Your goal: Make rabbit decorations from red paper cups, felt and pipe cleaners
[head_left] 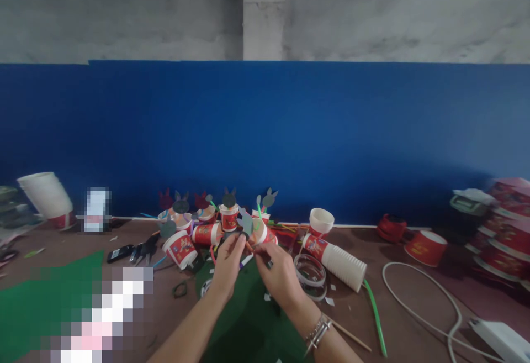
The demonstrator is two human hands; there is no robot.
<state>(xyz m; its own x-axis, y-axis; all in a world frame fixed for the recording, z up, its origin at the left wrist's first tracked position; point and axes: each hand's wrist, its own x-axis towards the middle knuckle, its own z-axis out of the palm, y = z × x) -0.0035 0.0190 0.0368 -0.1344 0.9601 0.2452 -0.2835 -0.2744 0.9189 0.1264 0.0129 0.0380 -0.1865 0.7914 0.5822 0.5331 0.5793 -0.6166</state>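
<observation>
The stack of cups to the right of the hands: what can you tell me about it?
The stack of cups lies on its side on the brown table, rims toward the lower right. It looks like nested paper cups: one shows its red printed wall, the others mostly white rims. A green strip starts by the rim end; contact is unclear. The hands are apart from it.

Bare grey wall with dark stains, paler pillar near the middle, plain blue panel below, brown worktop, rather dim light.

A silvery, multi-strand bracelet circles the right wrist
</observation>
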